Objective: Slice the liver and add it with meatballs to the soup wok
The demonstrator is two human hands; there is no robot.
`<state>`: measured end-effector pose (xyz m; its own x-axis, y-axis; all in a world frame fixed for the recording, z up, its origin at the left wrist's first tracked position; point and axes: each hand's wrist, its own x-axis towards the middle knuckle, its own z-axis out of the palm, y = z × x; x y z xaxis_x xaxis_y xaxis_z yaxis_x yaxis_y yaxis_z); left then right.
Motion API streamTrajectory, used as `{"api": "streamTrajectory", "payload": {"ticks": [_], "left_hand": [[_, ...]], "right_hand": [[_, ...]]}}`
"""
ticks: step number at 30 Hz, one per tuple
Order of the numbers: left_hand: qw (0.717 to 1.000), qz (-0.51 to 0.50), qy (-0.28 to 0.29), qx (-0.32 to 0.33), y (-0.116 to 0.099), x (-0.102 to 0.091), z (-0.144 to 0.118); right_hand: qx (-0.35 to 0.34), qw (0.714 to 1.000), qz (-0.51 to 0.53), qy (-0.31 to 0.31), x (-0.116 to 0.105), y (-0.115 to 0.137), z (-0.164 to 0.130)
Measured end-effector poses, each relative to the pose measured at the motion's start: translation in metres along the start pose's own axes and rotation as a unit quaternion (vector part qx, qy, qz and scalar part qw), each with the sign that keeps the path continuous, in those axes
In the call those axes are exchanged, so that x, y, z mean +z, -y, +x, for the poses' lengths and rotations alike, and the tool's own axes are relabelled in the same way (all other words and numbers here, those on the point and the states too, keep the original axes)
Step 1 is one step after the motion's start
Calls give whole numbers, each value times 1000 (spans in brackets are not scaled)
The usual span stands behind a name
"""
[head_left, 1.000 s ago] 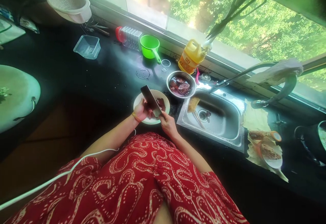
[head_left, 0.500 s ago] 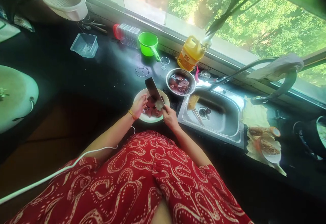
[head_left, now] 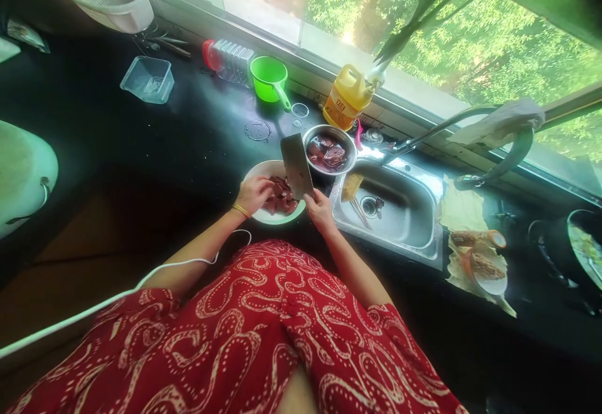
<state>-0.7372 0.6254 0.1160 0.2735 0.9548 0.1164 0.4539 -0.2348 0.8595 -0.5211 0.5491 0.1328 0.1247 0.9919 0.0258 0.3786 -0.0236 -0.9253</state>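
Note:
My right hand (head_left: 321, 211) grips a cleaver (head_left: 298, 166) by its handle, the broad blade tilted up over the right side of a white plate (head_left: 260, 170). Several cut pieces of dark red meat (head_left: 282, 196) lie on that plate. At its left side my left hand (head_left: 255, 194), with a yellow band at the wrist, has its fingers bent together and their tips on the meat. Just behind the blade stands a metal bowl (head_left: 352, 164) with larger dark red meat chunks (head_left: 333, 155) in reddish liquid.
Right of the bowl is a steel sink (head_left: 404, 213) holding a sponge (head_left: 352, 186). A yellow detergent jug (head_left: 342, 108), green dipper (head_left: 268, 81), plastic bottle (head_left: 232, 61) and clear box (head_left: 148, 80) line the back. A white cable (head_left: 155, 270) crosses my left arm.
The cleaver has swung right and more upright, away from the left hand, uncovering the meat. My left fingers have come down onto the pieces. The view has shifted slightly.

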Motion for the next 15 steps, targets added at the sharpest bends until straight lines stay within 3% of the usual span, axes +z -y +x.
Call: {"api": "streamTrajectory", "payload": {"ticks": [3,6,8,10,13,15], "left_hand": [[995,-36,-84,-36,9,-35,9],[993,-10,-114,33,-2,-67,20],[991,5,-47,124,-19,-72,24],[981,-4,83,177,-38,-60,25],[957,-37,241,159,-54,-26,23],[955,-52,263,126,-52,-9,25]], "right_hand": [[-88,983,-164,0,-25,-2,-5],[-169,918,-356,41,-41,-7,-9],[-221,870,-435,73,-44,-9,-9],[-265,837,-469,91,-43,-9,-8],[-305,820,-473,106,-39,-5,-8],[-313,814,-475,116,-40,-4,-12]]}}
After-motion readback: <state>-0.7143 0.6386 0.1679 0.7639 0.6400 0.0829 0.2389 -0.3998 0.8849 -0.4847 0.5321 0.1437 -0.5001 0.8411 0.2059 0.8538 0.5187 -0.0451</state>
